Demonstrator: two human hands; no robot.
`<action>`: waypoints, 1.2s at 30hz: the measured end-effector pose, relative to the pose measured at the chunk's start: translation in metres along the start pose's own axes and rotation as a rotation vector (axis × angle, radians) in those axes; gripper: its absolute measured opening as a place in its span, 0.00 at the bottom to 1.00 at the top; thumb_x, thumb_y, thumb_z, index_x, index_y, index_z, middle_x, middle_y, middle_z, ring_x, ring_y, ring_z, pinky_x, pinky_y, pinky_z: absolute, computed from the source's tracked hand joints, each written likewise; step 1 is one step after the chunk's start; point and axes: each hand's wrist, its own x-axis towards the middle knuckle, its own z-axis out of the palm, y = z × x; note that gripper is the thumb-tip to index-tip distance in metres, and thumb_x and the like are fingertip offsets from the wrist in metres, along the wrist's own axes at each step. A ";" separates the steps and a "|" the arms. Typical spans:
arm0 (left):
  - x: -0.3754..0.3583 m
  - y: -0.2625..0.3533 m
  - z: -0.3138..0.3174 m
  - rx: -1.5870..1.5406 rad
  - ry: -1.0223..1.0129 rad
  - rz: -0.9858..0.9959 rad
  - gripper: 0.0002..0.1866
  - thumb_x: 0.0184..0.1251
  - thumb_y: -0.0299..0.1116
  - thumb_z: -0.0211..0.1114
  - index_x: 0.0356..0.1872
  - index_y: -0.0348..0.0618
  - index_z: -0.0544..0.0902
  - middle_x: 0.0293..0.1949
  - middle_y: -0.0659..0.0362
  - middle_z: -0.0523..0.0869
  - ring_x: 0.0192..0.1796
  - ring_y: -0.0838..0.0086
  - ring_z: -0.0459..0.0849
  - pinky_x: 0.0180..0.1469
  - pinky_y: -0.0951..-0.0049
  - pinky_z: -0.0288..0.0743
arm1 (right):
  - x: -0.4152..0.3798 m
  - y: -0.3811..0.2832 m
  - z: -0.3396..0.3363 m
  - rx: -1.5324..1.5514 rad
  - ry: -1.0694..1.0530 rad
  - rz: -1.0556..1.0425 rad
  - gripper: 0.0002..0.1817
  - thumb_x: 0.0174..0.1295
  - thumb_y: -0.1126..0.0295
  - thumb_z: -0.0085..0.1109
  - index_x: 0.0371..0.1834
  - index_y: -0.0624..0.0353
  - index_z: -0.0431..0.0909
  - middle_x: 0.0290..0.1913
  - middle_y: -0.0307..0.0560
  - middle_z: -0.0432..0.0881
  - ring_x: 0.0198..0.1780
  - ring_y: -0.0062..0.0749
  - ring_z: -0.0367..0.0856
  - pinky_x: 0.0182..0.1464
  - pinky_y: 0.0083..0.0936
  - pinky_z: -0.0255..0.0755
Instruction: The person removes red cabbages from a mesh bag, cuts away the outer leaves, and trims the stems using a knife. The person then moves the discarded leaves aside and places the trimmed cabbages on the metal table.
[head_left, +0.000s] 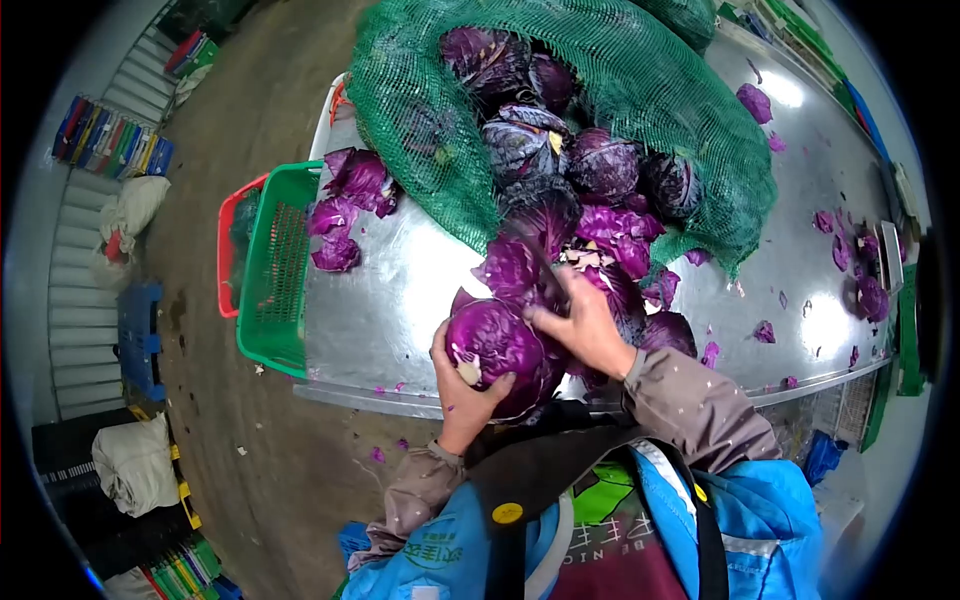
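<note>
At far left, stacked coloured crates [115, 140] stand by a ridged wall, with a blue pallet [140, 335] and a bundled white sack [137, 465] nearer the viewer. A red basket [226, 260] sits against a green basket [275, 280], which touches the left end of a shiny metal table [400, 280]. Torn purple leaves [350, 185] lie near that corner. Green characters on the left chest of a blue vest [400, 570] are too small to read.

The person's left hand [465, 400] is cupped wide around the lower left of a purple cabbage [500, 345], thumb across its front — the cabbage rests in the palm, at the table's near edge. Behind it, a green mesh sack [680, 120] gapes open over more cabbages [603, 165]. The right hand [590, 325] is half curled at the cabbage's upper right; a dark, blurred shape beside its fingers may be a knife [548, 275], but its exact hold cannot be told. Below, pale lettering on a maroon shirt [620, 570] partly reads "BE NIC" — folds hide the rest. At right, leaf scraps [765, 332] dot the table.
</note>
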 end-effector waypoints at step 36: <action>0.020 0.019 -0.034 0.051 -0.135 -0.107 0.34 0.50 0.35 0.73 0.60 0.40 0.72 0.54 0.52 0.72 0.58 0.65 0.73 0.62 0.66 0.67 | -0.004 0.009 0.034 -0.097 -0.102 0.055 0.37 0.51 0.47 0.69 0.57 0.62 0.71 0.45 0.58 0.76 0.46 0.51 0.79 0.49 0.41 0.72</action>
